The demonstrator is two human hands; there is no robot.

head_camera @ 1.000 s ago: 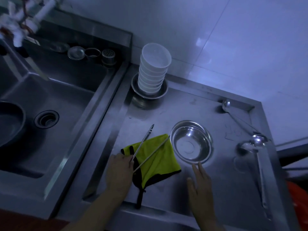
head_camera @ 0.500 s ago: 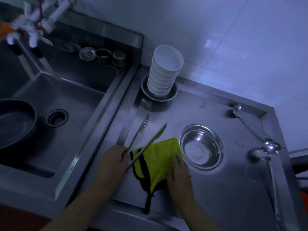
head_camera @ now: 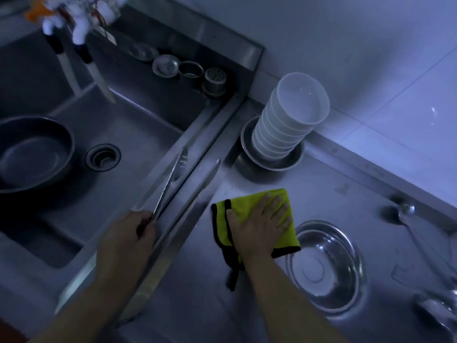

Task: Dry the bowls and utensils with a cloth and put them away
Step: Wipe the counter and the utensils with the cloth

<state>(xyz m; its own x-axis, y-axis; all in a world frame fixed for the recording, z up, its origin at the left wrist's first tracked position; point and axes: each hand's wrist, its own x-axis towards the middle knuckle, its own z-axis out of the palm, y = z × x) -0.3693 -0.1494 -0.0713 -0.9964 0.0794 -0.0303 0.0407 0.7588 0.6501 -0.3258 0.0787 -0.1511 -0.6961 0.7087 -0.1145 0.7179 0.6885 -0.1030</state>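
My left hand [head_camera: 128, 233] grips the hinge end of long metal tongs [head_camera: 173, 179], whose two arms point up and away over the sink's edge. My right hand [head_camera: 259, 226] lies flat with straight fingers on a yellow-green cloth with black trim [head_camera: 288, 237] spread on the steel counter. A shallow steel bowl [head_camera: 326, 266] sits just right of the cloth. A stack of white bowls [head_camera: 289, 125] stands in a steel dish [head_camera: 294, 159] at the back of the counter.
The steel sink [head_camera: 138, 134] at left holds a dark basin [head_camera: 32, 152] near its drain [head_camera: 102, 157]. Strainers and small lids [head_camera: 190, 70] line the sink's back ledge, under taps [head_camera: 74, 23]. Ladles [head_camera: 408, 214] lie at the counter's right, by the tiled wall [head_camera: 371, 58].
My left hand has lifted the tongs off the cloth and carried them left toward the sink. My right hand has moved from beside the steel bowl onto the cloth and now presses it flat.
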